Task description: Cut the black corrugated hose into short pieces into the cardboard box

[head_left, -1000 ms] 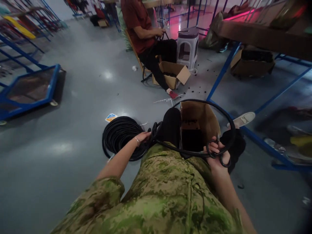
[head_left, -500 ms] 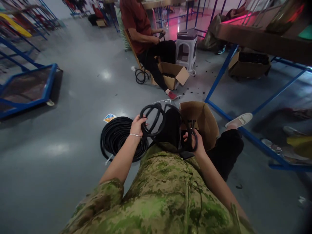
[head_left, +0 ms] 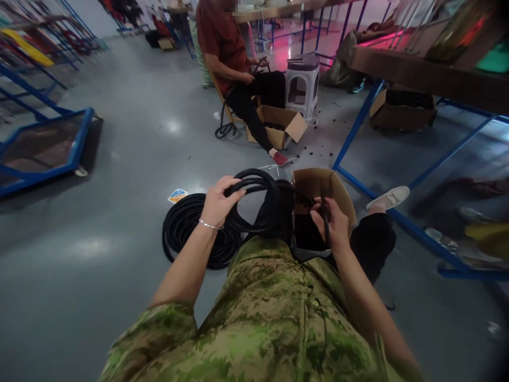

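Note:
My left hand (head_left: 223, 202) is closed around a loose coil of black corrugated tube (head_left: 274, 204), which it holds up in front of my lap. A strand of tube leaves the coil and runs right, over the open carton, to my right hand (head_left: 334, 222). That hand is closed on a dark, slim length that stands nearly upright between its fingers. It is blurred but looks like the tube's end part. On the floor below my left forearm lies a large coil of black tube (head_left: 181, 228), partly hidden by that arm.
The open cardboard carton (head_left: 344, 193) stands between my legs, dark inside. A blue-framed table (head_left: 360, 124) is at right, a blue trolley (head_left: 77, 140) at left. Ahead, a seated co-worker (head_left: 222, 48) handles dark tube beside a small carton (head_left: 292, 116) and a plastic stool (head_left: 303, 85).
My left hand has shifted slightly left and up, and the held coil now looks rounder and wider. My right hand has risen and moved right, away from the coil, with the dark length.

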`<state>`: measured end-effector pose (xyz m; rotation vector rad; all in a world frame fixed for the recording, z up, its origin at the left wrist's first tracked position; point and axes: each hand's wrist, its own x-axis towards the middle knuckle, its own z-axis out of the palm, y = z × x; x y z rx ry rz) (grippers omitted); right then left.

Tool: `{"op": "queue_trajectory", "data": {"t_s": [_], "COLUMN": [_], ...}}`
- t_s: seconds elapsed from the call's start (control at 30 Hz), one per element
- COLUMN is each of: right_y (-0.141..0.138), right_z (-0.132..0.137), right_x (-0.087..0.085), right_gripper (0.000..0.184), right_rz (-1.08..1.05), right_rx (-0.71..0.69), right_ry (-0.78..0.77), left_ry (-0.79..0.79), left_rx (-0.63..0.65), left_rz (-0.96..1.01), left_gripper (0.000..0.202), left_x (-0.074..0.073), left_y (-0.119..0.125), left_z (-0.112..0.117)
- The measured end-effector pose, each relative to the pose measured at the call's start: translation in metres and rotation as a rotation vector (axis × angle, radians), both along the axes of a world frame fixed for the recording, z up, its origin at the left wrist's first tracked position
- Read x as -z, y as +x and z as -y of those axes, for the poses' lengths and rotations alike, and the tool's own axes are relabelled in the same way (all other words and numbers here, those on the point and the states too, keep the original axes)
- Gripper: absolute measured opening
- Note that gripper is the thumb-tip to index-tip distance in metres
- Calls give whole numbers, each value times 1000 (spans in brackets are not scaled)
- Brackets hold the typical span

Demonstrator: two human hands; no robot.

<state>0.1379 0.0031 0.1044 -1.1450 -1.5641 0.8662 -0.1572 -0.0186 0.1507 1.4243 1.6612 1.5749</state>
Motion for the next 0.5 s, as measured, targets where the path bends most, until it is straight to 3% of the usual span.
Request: {"op": "queue_trajectory", "data": {"t_s": [0.1,0.2,0.4,0.5], "right_y": [-13,-17,-26,-28], "right_z": [-1,-6,-5,-6], "right_x": [-17,-22,-19,-13], "right_gripper": [38,39,41,36], "right_rz": [9,5,-110,-146], "right_rx": [-10,-34,-340,-242], "right_ry": [85,79,-71,-109], "left_ry": [76,121,179,190], "left_rx": [207,259,325,390], "left_rz": [-346,-520,-601,-582], "left_gripper": [15,15,21,21], "left_x": [-6,-10,-14,-19], "left_y": [20,35,55,54], "left_z": [-4,-8,-15,-15]}}
